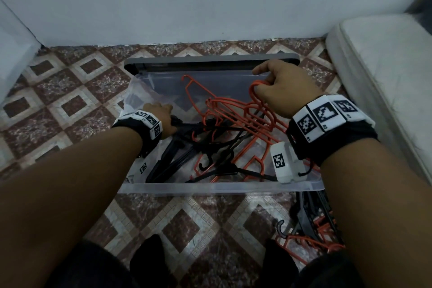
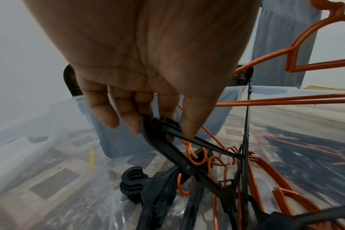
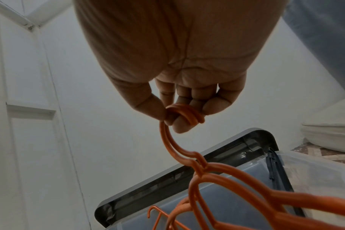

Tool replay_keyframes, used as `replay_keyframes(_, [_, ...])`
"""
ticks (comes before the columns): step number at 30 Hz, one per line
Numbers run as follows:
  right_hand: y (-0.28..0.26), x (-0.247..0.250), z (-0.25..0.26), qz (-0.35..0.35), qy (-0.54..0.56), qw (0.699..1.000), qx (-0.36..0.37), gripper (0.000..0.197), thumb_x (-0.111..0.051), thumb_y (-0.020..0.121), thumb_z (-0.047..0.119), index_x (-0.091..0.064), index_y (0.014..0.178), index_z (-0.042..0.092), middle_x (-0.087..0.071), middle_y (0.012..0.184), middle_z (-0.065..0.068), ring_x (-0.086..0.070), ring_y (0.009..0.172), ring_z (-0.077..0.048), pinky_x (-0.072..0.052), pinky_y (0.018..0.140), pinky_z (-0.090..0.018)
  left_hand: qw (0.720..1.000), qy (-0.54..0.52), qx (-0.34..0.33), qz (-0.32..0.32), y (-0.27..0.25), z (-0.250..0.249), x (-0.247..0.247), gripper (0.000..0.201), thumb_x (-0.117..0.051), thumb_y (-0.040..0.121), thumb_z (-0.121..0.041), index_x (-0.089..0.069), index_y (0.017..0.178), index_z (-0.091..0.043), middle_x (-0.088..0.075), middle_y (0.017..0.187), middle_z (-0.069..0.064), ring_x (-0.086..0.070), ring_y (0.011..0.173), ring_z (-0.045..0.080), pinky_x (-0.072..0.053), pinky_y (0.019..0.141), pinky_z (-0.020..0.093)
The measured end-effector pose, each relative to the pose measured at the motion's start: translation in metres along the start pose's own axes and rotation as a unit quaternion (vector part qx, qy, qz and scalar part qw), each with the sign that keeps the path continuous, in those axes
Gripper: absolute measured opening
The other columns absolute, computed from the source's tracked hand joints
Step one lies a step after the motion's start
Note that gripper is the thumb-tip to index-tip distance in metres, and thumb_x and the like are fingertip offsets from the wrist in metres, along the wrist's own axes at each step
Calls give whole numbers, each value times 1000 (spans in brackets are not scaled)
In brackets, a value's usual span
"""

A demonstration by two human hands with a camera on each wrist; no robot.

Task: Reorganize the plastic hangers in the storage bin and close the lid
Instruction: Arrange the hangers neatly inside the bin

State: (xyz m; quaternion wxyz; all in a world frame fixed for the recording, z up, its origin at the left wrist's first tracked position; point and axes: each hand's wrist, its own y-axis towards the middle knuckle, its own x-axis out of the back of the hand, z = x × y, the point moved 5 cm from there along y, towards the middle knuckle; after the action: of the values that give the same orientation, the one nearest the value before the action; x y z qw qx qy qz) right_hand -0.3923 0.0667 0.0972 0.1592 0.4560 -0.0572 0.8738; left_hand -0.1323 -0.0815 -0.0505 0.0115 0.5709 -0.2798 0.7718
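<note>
A clear plastic storage bin [image 1: 217, 187] sits on the tiled floor, its grey lid [image 1: 210, 59] standing open against the wall. Inside lie tangled orange hangers [image 1: 236, 112] and black hangers [image 1: 187, 147]. My left hand [image 1: 159, 112] reaches into the bin's left side and pinches the shoulder end of a black hanger [image 2: 167, 140]. My right hand [image 1: 278, 86] is raised over the bin's right side, fingers curled round the hooks of a few orange hangers [image 3: 183, 115] that hang down from it.
More black and orange hangers [image 1: 311, 224] lie on the floor outside the bin's near right corner. A white mattress [image 1: 385, 72] runs along the right. The wall is just behind the lid. My feet in black socks [image 1: 149, 262] are in front of the bin.
</note>
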Motion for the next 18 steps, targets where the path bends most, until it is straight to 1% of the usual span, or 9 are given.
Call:
replay_keyframes(1, [1, 1, -1, -4, -1, 1000, -3, 27, -57, 85, 25, -60, 111, 34, -61, 67, 13, -56, 64, 2, -47, 79, -28, 1000, 5, -15, 8, -1, -2, 1, 62, -57, 86, -57, -48, 135, -21, -55, 127, 13, -53, 113, 34, -46, 87, 37])
replay_keyframes(4, [1, 1, -1, 0, 3, 1000, -7, 28, -57, 85, 25, -60, 112, 34, -61, 68, 13, -57, 63, 1, -43, 62, -20, 993, -15, -93, 70, -7, -17, -3, 35, -60, 91, -42, -66, 114, -17, -65, 111, 8, -60, 95, 27, -49, 80, 31])
replay_keyframes(6, [0, 1, -1, 3, 2, 1000, -9, 28, -58, 85, 26, -60, 111, 36, -62, 69, 13, -58, 65, 0, -48, 70, -24, 984, -26, -143, 102, -14, -30, -5, 28, -60, 93, -37, -67, 110, -16, -64, 107, 6, -58, 95, 26, -44, 78, 27])
replay_keyframes(7, [0, 2, -1, 3, 5, 1000, -10, 28, -58, 84, 26, -59, 111, 36, -63, 69, 13, -59, 65, -1, -50, 72, -26, 980, -35, -161, 113, -18, -36, -4, 28, -60, 92, -40, -67, 106, -17, -65, 103, 5, -59, 95, 26, -44, 78, 27])
replay_keyframes(8, [-1, 3, -2, 2, 12, 1000, -13, 29, -58, 84, 25, -59, 111, 36, -63, 69, 12, -60, 63, -2, -50, 67, -25, 976, -49, -172, 124, -21, -41, -3, 28, -60, 91, -45, -68, 101, -19, -65, 98, 3, -60, 94, 25, -46, 80, 29])
replay_keyframes(10, [0, 4, -3, -6, 24, 1000, -17, 32, -57, 84, 22, -61, 114, 33, -63, 68, 11, -61, 60, -5, -42, 51, -20, 971, -73, -183, 138, -28, -50, 2, 34, -57, 89, -56, -67, 85, -24, -65, 88, -1, -60, 89, 22, -48, 84, 32])
replay_keyframes(12, [0, 6, -4, -16, 31, 999, -20, 34, -56, 84, 21, -61, 116, 32, -63, 68, 10, -61, 59, -7, -38, 47, -19, 966, -103, -181, 153, -35, -58, 8, 42, -53, 89, -62, -65, 69, -27, -64, 76, -8, -59, 80, 16, -47, 82, 30])
replay_keyframes(15, [1, 7, -8, -24, 27, 999, -24, 34, -56, 84, 23, -60, 116, 32, -63, 68, 10, -60, 59, -5, -37, 46, -18, 954, -160, -173, 185, -37, -65, 8, 41, -55, 89, -57, -72, 67, -27, -72, 76, -6, -62, 73, 11, -50, 83, 28])
replay_keyframes(18, [2, 5, -12, -13, 25, 999, -28, 32, -56, 86, 26, -58, 118, 31, -64, 74, 9, -61, 63, -9, -43, 50, -20, 960, -131, -162, 188, -31, -62, 9, 37, -53, 95, -47, -72, 74, -22, -73, 86, 2, -59, 72, 11, -47, 78, 22])
